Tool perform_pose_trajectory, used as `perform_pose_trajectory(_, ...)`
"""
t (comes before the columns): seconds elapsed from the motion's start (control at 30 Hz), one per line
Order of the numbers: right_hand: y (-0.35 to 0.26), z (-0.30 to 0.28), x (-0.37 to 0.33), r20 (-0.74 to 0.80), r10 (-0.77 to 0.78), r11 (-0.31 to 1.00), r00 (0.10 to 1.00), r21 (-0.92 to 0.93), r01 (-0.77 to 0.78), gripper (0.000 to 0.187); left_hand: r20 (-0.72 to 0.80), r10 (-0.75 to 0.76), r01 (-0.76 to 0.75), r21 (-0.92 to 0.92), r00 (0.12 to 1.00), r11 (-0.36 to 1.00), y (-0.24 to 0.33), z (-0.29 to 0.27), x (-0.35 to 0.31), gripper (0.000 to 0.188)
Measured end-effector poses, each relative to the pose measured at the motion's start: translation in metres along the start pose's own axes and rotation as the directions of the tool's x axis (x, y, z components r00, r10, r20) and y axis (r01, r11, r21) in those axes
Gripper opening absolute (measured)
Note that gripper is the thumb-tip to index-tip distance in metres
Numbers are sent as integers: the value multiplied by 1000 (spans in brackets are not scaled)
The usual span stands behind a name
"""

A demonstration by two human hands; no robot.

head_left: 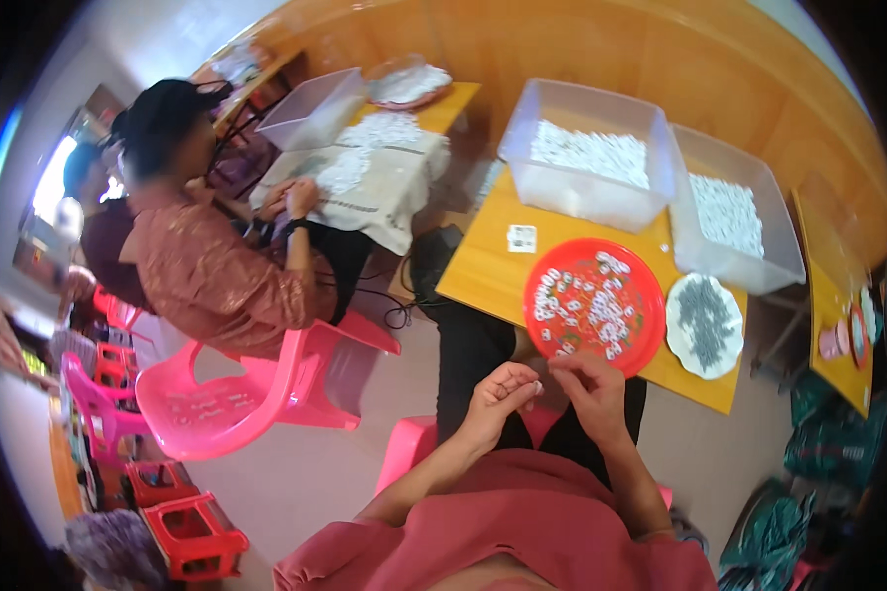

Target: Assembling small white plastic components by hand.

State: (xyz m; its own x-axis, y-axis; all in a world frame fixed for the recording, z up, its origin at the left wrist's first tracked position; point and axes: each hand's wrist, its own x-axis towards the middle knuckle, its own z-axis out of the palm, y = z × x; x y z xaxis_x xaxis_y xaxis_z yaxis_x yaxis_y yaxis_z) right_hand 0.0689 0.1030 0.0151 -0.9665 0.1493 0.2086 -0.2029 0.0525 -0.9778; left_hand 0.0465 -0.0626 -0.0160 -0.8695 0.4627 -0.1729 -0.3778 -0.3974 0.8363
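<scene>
My left hand (500, 402) is closed in a pinch above my lap, with a small white piece (537, 388) at the fingertips. Just to its right, my right hand (593, 392) also pinches thumb and fingers together, close to the near rim of a round red tray (650, 295). Whatever those fingers hold is too small to make out. Many small white ring-like pieces (606, 313) lie scattered in the tray. Right of it stands a white scalloped plate (676, 340) heaped with small grey parts (706, 320).
Two translucent bins (586, 202) (774, 271) of white pieces stand at the back of the yellow table (488, 261). A white card (522, 238) lies near its left side. At left a co-worker (217, 246) sits on a pink chair (207, 404). Green bags (769, 532) rest on the floor at right.
</scene>
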Motion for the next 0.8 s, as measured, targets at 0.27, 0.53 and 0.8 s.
perform_pose_trajectory(0.27,-36,28,-23,-47,-293,934,955,-225,276,13,9,266,-265,-39,964,963,11,22,-16,12)
perform_pose_trajectory(0.53,-59,40,-51,-48,-325,923,944,-234,306,9,2,400,-396,-141,916,907,28,30,-42,11)
perform_pose_trajectory(0.8,-73,43,-70,-140,-532,825,835,-310,473,9,101,409,-382,-210,907,900,12,46,-48,12)
